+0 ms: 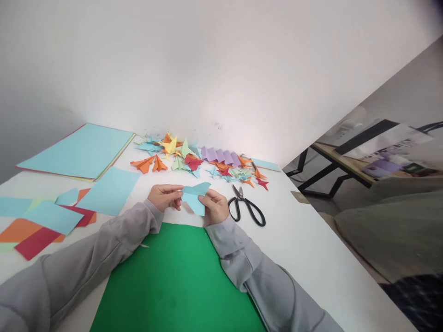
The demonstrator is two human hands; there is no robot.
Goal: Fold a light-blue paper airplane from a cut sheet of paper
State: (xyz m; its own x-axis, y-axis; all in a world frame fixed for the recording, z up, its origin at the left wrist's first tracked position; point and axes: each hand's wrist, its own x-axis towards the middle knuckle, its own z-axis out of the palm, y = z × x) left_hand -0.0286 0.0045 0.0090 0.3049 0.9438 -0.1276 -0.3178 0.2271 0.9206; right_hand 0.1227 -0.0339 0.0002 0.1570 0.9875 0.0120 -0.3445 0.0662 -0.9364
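A light blue folded piece of paper [196,193] is held up between my two hands, just past the far edge of a green sheet [173,276]. My left hand [164,197] pinches its left corner between thumb and fingers. On the other side, my right hand [216,206] grips the paper's right part, thumb on top. Creases and angled flaps show on the paper. Black-handled scissors [247,205] lie beside my right hand, blades slightly apart and pointing away from me.
Colourful folded paper shapes [170,145] are heaped along the wall, with a purple pleated strip [221,157] among them. Large coloured sheets [79,150] lie stacked at the far left, and loose cut pieces [38,237] overlap nearer. Beyond the table's right edge stands another table [332,157].
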